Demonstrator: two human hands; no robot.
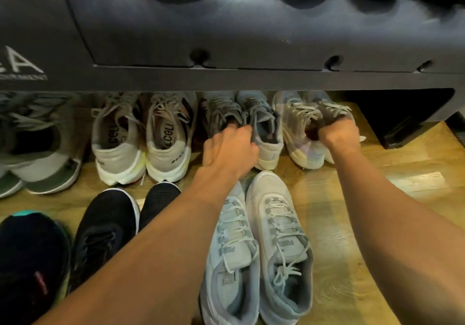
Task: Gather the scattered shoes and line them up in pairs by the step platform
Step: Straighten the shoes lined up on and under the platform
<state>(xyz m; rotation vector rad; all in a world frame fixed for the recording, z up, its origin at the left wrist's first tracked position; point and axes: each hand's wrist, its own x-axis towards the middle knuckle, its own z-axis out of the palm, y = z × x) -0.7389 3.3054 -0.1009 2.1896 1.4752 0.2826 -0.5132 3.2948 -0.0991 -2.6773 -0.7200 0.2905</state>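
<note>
Left hand (230,148): the fingers are curling over the adjoining collars of the grey pair (261,123), pinching the two shoes together. The fingertips are lying inside the openings, out of sight.

Right hand (338,136): the fingers are curling likewise into the collars of the pastel pair (300,133), gripping both shoes. The hand is largely hiding the outer shoe.

Both pairs are standing on the wooden floor (377,199), toes pointing to 12 o'clock and tucking under the front edge of the dark step platform (226,80), heels facing 6 o'clock. The pastel pair is sitting just beside the grey pair, at its 3 o'clock.

At 9 o'clock of the left hand, a cream pair (118,148) with yellow-tinged soles is sitting in the same row. Further toward 9 o'clock, a grey-green pair (37,153) is sitting.

At 6 o'clock of the left hand, a white-and-grey pair (276,249) is lying side by side, toes toward the grey pair's heels, partly under the left forearm. At 8 o'clock a black pair (108,229) is standing, and beyond it a black shoe with teal trim (30,249).
</note>
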